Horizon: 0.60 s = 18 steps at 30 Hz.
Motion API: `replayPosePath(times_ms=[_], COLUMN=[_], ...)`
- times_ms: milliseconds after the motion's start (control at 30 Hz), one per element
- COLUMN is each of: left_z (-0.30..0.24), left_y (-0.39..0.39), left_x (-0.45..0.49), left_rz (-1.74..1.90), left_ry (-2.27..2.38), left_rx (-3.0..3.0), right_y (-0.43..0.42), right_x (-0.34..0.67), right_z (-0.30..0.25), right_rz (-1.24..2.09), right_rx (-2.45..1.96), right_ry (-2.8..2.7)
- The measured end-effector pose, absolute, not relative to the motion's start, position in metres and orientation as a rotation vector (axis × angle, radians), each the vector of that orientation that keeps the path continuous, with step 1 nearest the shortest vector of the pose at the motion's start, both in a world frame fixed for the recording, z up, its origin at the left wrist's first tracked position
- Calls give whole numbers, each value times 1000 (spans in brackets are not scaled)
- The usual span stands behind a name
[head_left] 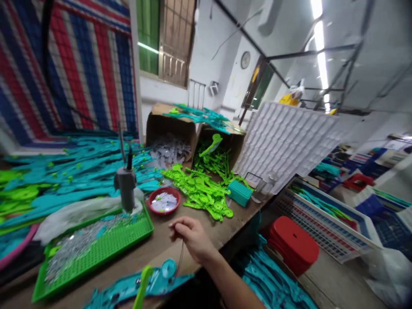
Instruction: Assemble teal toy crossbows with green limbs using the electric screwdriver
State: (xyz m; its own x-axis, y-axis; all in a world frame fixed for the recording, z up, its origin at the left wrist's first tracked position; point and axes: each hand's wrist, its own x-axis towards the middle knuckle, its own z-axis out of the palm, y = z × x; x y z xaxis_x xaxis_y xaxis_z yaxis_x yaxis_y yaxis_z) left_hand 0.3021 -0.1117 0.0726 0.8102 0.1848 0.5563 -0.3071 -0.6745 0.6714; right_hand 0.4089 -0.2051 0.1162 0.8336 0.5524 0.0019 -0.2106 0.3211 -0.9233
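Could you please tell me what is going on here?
A person's right hand, curled, is over the worktable, near a red bowl of pale pieces. A thin dark strand shows below it; whether it is gripped is unclear. The left hand is out of view. A teal part and a lime part lie at the near edge, with a lime pile beyond the hand.

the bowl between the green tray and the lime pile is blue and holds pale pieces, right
Not quite: the head view shows the bowl is red, not blue. It does sit between the green tray and lime pile, holding pale pieces.
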Motion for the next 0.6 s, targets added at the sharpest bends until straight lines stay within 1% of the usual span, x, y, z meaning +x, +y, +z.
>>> replayPosePath(times_ms=[167,267,333,433,533,600], left_z=[53,60,68,77,80,81], left_y=[-72,-59,-51,-40,-36,-33], left_x=[159,104,95,103,111,112], left_rz=[455,212,17,105,90,59], left_ry=[281,419,384,515,655,689], left_rx=[2085,1916,1677,1570,1514,1486], right_y=[-182,-168,-155,-136,-128,-129], right_x=[383,351,331,316,322,329], right_z=[139,156,163,156,139,136], right_rz=[746,737,676,633,608,612], right_rx=[-1238,-1410,-1487,-1561,-1711,-1718], right_ry=[-503,-870,-1273,-1696,-1670,-1608])
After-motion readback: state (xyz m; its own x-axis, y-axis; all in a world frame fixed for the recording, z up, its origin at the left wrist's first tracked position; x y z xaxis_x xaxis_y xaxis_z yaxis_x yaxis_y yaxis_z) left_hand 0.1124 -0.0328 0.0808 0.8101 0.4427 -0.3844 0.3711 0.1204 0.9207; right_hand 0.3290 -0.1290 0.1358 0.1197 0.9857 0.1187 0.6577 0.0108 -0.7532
